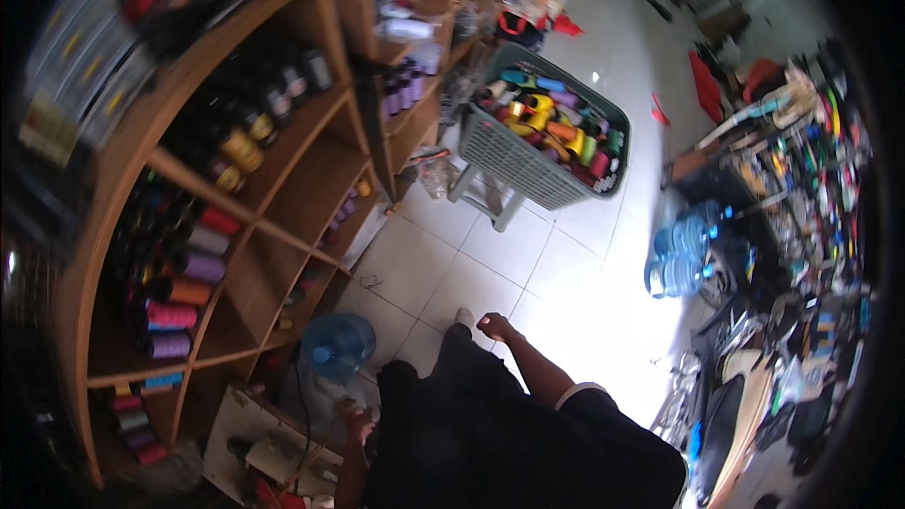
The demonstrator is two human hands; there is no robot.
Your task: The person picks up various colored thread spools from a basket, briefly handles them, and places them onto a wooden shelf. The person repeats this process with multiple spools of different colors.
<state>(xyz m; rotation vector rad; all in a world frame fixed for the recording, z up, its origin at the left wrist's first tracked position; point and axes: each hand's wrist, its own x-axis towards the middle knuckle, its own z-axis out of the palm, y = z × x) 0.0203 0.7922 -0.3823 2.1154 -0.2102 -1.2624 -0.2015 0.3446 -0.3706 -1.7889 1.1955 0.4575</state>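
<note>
My right hand (495,326) hangs in front of my body over the tiled floor, its fingers curled in, with nothing seen in them. Low on the left, my left hand (356,421) has its fingers loosely apart and holds nothing that I can see. It is close to a cluttered small table (226,438) and a blue water jug (337,346) on the floor. Ahead of me a grey-green plastic basket (542,177) full of colourful thread spools (563,130) rests on a grey stool (502,211). Neither hand touches the basket.
A wooden cubby shelf (311,170) with thread spools (174,292) in several compartments fills the left side. Large blue water jugs (681,254) stand at right, by a motorbike (721,424) and cluttered racks (801,170). A red scrap (660,111) lies on the white tiled floor (476,273).
</note>
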